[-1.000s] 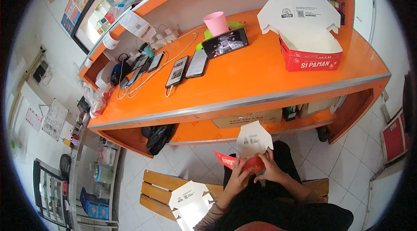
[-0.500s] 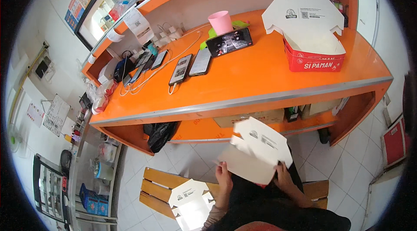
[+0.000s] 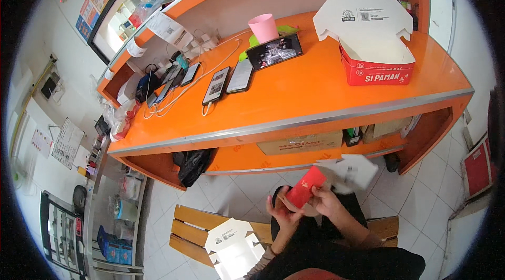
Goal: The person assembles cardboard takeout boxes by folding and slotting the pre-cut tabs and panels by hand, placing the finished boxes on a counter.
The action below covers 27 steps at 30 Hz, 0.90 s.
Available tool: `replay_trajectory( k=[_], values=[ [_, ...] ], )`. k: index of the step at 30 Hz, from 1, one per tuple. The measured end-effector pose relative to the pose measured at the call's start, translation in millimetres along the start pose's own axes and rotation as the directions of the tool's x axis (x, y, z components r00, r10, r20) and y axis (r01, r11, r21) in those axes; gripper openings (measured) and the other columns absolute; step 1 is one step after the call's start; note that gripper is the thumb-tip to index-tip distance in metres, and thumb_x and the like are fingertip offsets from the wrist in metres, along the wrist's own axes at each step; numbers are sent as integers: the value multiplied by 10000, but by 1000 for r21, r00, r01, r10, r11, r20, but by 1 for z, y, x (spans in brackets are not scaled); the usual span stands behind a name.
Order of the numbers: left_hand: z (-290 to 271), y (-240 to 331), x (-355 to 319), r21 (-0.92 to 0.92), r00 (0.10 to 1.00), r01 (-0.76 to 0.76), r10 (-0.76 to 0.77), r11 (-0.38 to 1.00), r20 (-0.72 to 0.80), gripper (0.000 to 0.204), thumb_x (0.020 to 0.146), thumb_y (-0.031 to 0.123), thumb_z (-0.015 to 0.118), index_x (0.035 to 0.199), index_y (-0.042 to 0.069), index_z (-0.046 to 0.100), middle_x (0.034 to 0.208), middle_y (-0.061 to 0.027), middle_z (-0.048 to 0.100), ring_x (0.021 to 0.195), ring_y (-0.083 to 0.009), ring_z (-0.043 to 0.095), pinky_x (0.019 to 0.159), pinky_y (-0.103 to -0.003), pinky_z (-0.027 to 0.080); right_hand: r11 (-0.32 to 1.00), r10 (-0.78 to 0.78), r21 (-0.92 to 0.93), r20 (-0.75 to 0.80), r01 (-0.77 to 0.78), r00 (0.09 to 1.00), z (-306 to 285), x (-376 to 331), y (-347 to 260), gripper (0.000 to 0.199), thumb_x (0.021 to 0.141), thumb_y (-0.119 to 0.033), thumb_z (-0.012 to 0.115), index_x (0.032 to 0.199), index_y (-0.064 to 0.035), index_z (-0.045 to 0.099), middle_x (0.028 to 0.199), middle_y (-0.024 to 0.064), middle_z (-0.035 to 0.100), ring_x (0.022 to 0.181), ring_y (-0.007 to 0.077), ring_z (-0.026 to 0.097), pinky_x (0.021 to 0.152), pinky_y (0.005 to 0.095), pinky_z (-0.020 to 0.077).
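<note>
Box (image 3: 306,187) sat gripped in our right hand (image 3: 327,202) — our left hand (image 3: 284,217), fingers half spread, met its near end; whether it grasped, we couldn't tell.

The head fisheye looks down at left hand (image 3: 285,218) and right hand (image 3: 327,202).

White lettering is crossing the open box (image 3: 376,73); print and a square code are marking its lid (image 3: 363,14). Reddish letters are lining the brown carton (image 3: 300,145); pale marks are dotting the held box (image 3: 306,187).
</note>
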<state>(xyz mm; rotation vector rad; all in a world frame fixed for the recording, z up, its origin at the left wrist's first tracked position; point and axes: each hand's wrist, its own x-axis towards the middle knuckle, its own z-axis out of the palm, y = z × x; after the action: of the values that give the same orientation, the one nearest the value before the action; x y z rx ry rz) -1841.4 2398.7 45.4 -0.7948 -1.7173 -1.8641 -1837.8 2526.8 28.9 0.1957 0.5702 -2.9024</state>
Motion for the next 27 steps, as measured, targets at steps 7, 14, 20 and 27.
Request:
replay_trajectory(
  k=[7, 14, 20, 27],
  values=[
    [-28, 7, 9, 417, 936, 83, -214, 905, 279, 410, 854, 387, 474, 1015, 30, 598, 1303, -232, 334, 1172, -377, 394, 943, -422, 339, 999, -30, 43, 63, 27, 998, 16, 8, -2, 339, 881, -277, 471, 1159, -90, 420, 1112, 72, 522, 1000, 228, 534, 849, 402, 455],
    [-10, 5, 9, 740, 960, -6, -203, 672, 193, 441, 804, 254, 551, 1195, 60, 492, 1295, -231, 330, 1138, -359, 402, 913, -386, 371, 988, -54, 148, 119, 36, 991, 33, 6, 18, 425, 874, -264, 494, 1217, -46, 370, 1143, 116, 496, 1059, 242, 488, 899, 389, 402],
    [-39, -8, -5, 333, 894, 418, -447, 845, 13, 589, 903, 450, 272, 1285, 9, 354, 1276, -205, 303, 1128, -308, 366, 964, -381, 277, 62, -88, -972, 220, 226, 972, 40, -14, 4, 519, 825, -121, 507, 1294, -72, 289, 1163, 237, 473, 1074, 386, 463, 885, 418, 379],
    [-65, -1, 11, 244, 807, 478, -531, 844, 257, 563, 881, 448, 290, 1195, 24, 484, 1265, -136, 338, 1137, -252, 369, 956, -346, 287, -117, 96, -932, 333, 343, 938, 31, -15, -8, 671, 797, -185, 570, 1345, -119, 188, 1147, 232, 491, 1014, 379, 509, 831, 441, 409]
  ],
)
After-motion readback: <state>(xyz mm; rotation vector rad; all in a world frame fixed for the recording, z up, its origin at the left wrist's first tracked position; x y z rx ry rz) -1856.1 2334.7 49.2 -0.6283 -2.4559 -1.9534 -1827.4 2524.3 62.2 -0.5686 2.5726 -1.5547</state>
